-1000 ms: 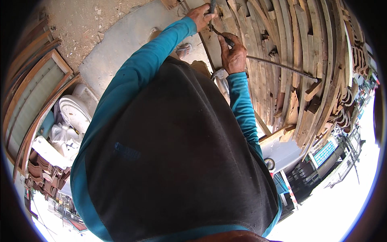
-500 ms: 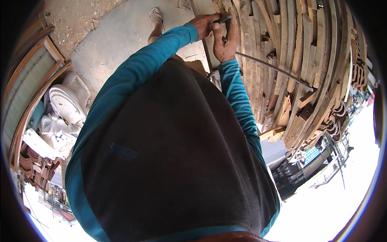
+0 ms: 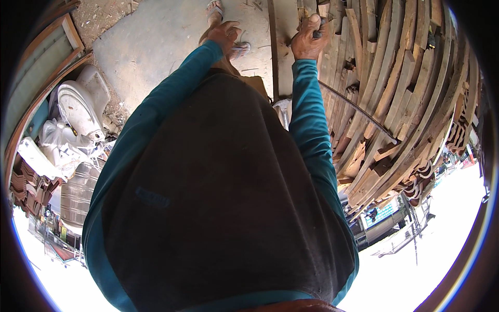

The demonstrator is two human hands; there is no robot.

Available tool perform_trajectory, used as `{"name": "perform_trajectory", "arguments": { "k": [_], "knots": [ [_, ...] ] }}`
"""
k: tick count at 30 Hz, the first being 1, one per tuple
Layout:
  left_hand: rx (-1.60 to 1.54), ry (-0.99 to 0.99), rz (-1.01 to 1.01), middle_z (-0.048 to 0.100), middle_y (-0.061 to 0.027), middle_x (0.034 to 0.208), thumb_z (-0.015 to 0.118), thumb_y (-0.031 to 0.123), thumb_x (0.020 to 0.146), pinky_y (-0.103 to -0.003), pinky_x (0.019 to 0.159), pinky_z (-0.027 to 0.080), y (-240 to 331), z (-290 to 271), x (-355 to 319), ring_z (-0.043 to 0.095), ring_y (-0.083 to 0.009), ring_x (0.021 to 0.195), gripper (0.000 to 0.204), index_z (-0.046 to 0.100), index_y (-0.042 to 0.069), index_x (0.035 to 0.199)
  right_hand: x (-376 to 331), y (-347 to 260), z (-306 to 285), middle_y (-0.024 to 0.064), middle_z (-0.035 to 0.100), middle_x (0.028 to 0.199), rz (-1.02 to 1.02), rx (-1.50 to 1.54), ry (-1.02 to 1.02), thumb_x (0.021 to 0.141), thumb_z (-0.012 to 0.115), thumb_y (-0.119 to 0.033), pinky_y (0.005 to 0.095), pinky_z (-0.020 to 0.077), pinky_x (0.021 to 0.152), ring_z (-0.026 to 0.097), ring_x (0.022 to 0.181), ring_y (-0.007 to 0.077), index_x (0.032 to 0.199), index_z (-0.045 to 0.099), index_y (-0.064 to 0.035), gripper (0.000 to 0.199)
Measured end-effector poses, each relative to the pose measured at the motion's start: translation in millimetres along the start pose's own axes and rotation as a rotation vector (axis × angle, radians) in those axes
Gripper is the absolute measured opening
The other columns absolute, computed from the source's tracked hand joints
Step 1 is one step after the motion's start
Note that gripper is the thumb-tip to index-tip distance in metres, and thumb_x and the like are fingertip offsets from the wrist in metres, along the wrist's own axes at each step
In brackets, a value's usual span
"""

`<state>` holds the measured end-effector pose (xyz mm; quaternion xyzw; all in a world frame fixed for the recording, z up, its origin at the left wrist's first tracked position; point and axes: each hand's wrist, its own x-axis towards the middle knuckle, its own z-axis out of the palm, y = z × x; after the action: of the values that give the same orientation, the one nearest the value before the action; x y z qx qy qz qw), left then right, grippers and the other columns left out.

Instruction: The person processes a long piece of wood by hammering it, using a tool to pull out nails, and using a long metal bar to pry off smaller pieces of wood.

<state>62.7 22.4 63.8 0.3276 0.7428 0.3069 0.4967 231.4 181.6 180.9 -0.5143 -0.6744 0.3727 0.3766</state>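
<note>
My right hand (image 3: 307, 40) is closed around a dark tool handle (image 3: 318, 30) and pressed against the near edge of a stack of curved wooden planks (image 3: 405, 78). What the tool's tip touches is hidden by my fingers. My left hand (image 3: 223, 33) hangs over the concrete floor (image 3: 156, 47) with its fingers loosely apart and nothing in it, just above my sandalled foot (image 3: 239, 49). A long thin wooden strip (image 3: 273, 52) lies on the floor between my two hands. My dark vest and teal sleeves fill the middle of the picture.
A thin dark metal rod (image 3: 358, 110) runs across the planks to my right. A white ceramic toilet (image 3: 78, 106) and plastic-wrapped items sit at the left, beside wooden frames (image 3: 44, 54). Rubble lies at the top left.
My left hand has let go of the tool at the planks and moved off to the left. My right hand stays gripped at the stack. The floor and my feet have come into view.
</note>
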Motion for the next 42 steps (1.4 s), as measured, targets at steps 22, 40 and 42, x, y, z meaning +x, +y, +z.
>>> {"name": "perform_trajectory", "arguments": {
  "k": [22,40,42],
  "knots": [
    [-0.29,-0.259,0.0,0.068,-0.0162,0.118,0.065,0.019,0.095,-0.035,0.093,0.054,23.4,-3.5,-38.9,0.067,-0.0238,0.109,0.042,0.056,0.004,0.133,121.1,41.3,-1.1,0.0073,0.05,0.066,0.855,0.383,-0.227,0.103,0.046,-0.045,0.0443,0.0531,0.06,0.05,0.054,0.0236,0.079,0.052,-0.005,0.047],
    [-0.011,-0.759,0.124,0.074,-0.009,0.095,0.057,0.031,0.097,-0.035,0.085,0.052,35.8,48.9,-65.2,0.069,-0.022,0.089,0.031,0.071,0.005,0.105,-65.0,-14.2,-108.1,0.0229,0.062,0.125,0.68,0.745,0.05,0.104,0.041,-0.042,0.0452,0.052,0.095,0.061,0.118,0.0331,0.129,0.053,0.0049,0.055],
    [0.028,-0.776,0.179,0.074,-0.0099,0.098,0.057,0.032,0.096,-0.036,0.087,0.052,22.3,49.8,-66.6,0.07,-0.0237,0.091,0.032,0.072,0.005,0.107,-73.4,-15.8,-103.9,0.0239,0.054,0.137,0.569,0.755,0.031,0.101,0.046,-0.033,0.0449,0.0512,0.098,0.052,0.13,0.0342,0.141,0.042,0.0065,0.056]
  ]
}}
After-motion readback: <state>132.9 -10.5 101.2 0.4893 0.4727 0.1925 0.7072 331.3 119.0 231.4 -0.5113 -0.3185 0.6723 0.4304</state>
